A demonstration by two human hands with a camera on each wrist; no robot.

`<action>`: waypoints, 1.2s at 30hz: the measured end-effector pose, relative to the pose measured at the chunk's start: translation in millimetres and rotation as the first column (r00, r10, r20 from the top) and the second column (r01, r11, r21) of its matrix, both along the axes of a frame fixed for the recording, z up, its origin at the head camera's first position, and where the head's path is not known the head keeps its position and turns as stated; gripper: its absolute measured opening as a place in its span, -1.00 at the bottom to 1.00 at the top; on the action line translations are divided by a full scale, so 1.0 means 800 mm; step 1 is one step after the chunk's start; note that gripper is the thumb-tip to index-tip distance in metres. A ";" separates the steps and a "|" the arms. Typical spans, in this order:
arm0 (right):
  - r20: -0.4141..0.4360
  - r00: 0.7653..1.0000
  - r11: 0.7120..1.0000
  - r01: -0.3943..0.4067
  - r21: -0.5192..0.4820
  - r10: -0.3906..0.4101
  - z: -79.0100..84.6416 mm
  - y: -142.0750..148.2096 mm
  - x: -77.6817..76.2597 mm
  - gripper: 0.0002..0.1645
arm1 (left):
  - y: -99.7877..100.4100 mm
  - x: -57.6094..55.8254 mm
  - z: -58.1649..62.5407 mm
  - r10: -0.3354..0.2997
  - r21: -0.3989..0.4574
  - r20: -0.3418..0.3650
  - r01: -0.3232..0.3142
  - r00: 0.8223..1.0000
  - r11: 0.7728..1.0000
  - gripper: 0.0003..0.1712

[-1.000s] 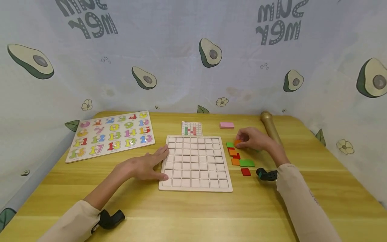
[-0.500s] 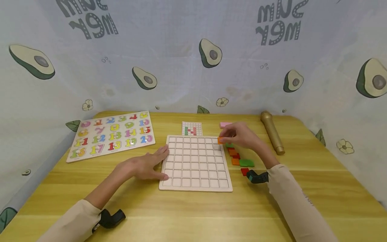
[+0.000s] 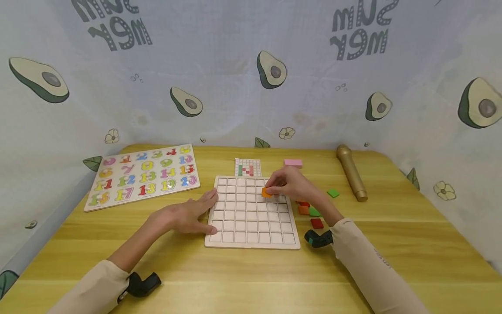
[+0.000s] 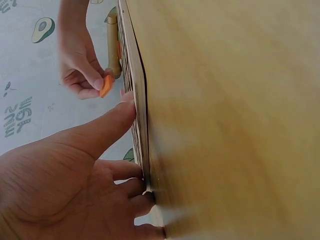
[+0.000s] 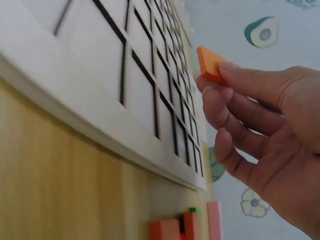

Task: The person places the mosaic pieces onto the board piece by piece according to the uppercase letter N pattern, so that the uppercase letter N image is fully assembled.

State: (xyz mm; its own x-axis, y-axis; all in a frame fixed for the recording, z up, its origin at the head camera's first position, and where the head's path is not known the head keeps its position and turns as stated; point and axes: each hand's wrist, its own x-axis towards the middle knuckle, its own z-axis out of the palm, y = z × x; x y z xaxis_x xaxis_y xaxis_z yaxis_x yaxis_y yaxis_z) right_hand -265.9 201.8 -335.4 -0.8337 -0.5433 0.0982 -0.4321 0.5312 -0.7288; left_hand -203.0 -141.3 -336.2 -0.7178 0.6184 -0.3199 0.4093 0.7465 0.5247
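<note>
A pale wooden grid board (image 3: pixel 252 213) lies flat on the table, its square cells bare. Between thumb and fingers my right hand (image 3: pixel 289 185) pinches an orange square tile (image 3: pixel 266 192) over the upper right part of the board. In the right wrist view the orange tile (image 5: pixel 210 64) is held above the grid surface. My left hand (image 3: pixel 188 216) rests along the board's left edge, thumb and fingers spread. The left wrist view shows its thumb (image 4: pixel 117 117) on the rim. Behind the board lies a small pattern card (image 3: pixel 248 167) with coloured squares.
Red (image 3: pixel 317 223), orange and green tiles lie right of the board, partly hidden by the right forearm. A lone green tile (image 3: pixel 333 192) sits farther right. A pink block (image 3: pixel 293 163), a gold microphone (image 3: pixel 351 173) and a number puzzle board (image 3: pixel 143 176) stand about the table.
My right hand has picked up the orange tile from beside the board and carried it left over the grid. The left hand has stayed in place.
</note>
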 end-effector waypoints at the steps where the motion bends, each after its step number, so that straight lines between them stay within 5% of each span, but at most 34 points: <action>1: 0.007 1.000 1.000 -0.003 -0.004 0.003 -0.002 -0.003 0.000 -0.92 | 0.000 0.000 0.000 0.001 0.000 -0.001 -0.001 1.000 1.000 0.17; 12: -0.008 0.998 0.997 0.067 0.032 -0.066 -0.013 -0.016 0.006 -0.95 | 0.001 -0.001 -0.001 0.004 -0.002 0.000 -0.004 1.000 1.000 0.17; 36: -0.102 0.994 0.995 0.048 0.085 -0.039 -0.023 -0.023 0.007 -0.94 | -0.002 0.002 0.002 -0.001 0.009 0.011 0.001 1.000 1.000 0.17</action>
State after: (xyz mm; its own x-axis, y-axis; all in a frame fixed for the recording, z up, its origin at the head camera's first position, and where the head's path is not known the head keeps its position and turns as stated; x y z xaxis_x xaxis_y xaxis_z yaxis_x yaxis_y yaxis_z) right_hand -260.1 183.2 -353.4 -0.8451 -0.5169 0.1362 -0.4757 0.6109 -0.6329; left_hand -201.1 -142.7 -334.5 -0.7138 0.6218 -0.3224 0.4041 0.7416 0.5355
